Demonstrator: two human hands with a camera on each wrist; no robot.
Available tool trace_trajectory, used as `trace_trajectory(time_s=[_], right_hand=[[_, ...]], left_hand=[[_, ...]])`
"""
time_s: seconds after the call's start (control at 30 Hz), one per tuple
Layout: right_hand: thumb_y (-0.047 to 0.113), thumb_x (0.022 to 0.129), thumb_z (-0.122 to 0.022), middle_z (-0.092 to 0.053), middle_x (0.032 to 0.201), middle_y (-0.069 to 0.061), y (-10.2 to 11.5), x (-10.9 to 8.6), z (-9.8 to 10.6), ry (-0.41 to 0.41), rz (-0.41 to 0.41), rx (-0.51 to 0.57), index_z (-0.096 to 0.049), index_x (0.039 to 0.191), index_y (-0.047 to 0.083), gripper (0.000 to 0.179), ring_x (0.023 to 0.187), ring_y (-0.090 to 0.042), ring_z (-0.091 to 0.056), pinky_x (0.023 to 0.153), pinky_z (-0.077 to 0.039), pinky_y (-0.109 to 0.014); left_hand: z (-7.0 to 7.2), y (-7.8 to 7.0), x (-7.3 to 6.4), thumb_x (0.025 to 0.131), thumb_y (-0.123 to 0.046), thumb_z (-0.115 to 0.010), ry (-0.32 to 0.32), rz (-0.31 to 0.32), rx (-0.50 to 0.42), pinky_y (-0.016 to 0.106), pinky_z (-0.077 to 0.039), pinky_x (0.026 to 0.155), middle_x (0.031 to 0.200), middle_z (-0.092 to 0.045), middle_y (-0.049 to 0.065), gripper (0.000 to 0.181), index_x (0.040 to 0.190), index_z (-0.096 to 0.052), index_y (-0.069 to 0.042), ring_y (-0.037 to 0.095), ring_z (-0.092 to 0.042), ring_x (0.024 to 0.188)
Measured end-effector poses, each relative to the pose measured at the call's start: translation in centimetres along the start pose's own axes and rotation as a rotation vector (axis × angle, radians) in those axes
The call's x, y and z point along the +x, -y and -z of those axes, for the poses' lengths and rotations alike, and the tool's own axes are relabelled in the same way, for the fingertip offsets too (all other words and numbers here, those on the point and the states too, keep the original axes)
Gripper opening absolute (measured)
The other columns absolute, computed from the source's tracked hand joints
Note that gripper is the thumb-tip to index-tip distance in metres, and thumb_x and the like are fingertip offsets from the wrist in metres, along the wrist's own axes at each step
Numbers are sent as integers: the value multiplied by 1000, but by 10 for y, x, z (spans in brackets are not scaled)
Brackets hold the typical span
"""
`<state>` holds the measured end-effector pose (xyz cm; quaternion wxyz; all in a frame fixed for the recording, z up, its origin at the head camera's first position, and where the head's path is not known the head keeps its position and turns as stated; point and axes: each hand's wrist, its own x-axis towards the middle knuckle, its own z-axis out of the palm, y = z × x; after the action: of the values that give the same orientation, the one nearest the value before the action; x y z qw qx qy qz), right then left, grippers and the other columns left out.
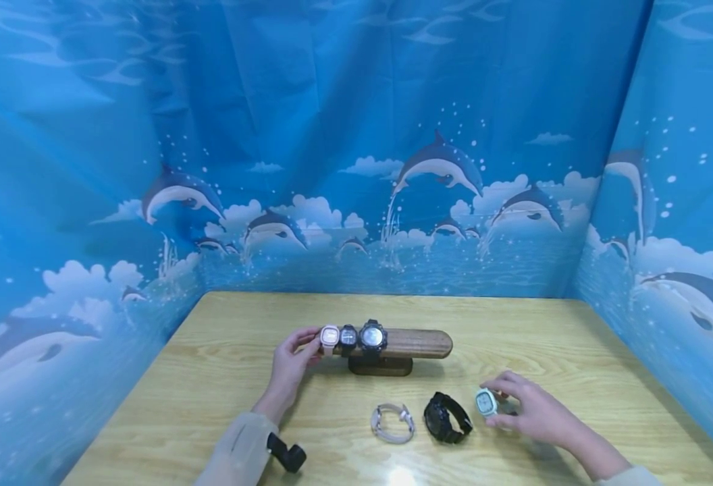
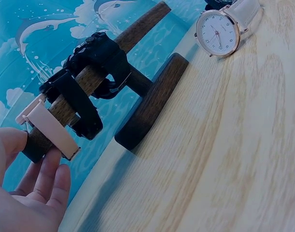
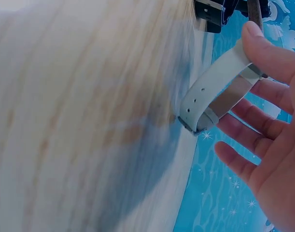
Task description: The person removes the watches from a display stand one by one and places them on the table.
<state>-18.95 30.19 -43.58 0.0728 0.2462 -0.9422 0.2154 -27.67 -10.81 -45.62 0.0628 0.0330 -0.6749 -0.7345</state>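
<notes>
My left hand [image 1: 289,368] is at the left end of a wooden watch stand [image 1: 420,343], its thumb and fingers gripping the bar's tip beside a pink watch [image 1: 329,336]. In the left wrist view, fingertips meet the underside of the pink strap [image 2: 53,129]. Two black watches, a small one [image 1: 348,336] and a larger one [image 1: 373,337], sit on the bar to the right of the pink one. My right hand [image 1: 533,408] pinches a pale mint watch [image 1: 486,402] between thumb and index finger; its strap [image 3: 217,79] is fastened in a loop, other fingers spread.
Between the hands, a watch with a pale strap [image 1: 393,439] and a chunky black watch [image 1: 447,418] lie on the wooden table [image 1: 210,378]. A blue dolphin-printed backdrop [image 1: 356,135] encloses the table's back and sides.
</notes>
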Motion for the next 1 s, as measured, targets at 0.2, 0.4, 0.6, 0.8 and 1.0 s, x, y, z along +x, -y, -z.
trace_trajectory(time_s=[0.2,0.4,0.6,0.8,1.0], right_hand=[[43,70,-75,-57,103,2,-1,1,0,39,-8,3,-62,115,3,61,87,-19,-56,71,-53,-41],[44,71,-74,-55,101,4,-3,1,-1,78,-6,-10,-62,115,3,62,87,-17,-54,71,-53,-39],[48,70,-73,-53,99,6,-5,1,-4,111,2,-2,-63,114,5,62,86,-16,-52,72,-51,-36],[50,67,-73,-52,97,7,-7,1,-5,137,4,21,-64,111,9,60,85,-13,-51,72,-51,-33],[51,67,-72,-52,99,5,-7,1,-5,154,-2,39,-63,114,8,65,85,-16,-52,72,-51,-36]], left_hand=[[1,0,-1,84,-8,-66,6,-2,0,34,-56,76,111,-59,14,29,113,-62,-6,22,-64,85],[1,1,1,84,-8,-66,6,-6,-6,33,-56,75,111,-59,16,30,114,-61,-4,22,-64,84],[1,1,1,84,-7,-65,2,-7,-13,33,-56,75,110,-59,16,29,113,-62,-4,21,-64,83],[1,1,1,85,-8,-65,7,-9,-7,32,-56,75,111,-59,16,30,114,-61,-4,21,-64,83],[1,0,1,85,-8,-66,10,-6,-12,33,-55,76,112,-58,17,31,115,-60,-2,20,-63,83]])
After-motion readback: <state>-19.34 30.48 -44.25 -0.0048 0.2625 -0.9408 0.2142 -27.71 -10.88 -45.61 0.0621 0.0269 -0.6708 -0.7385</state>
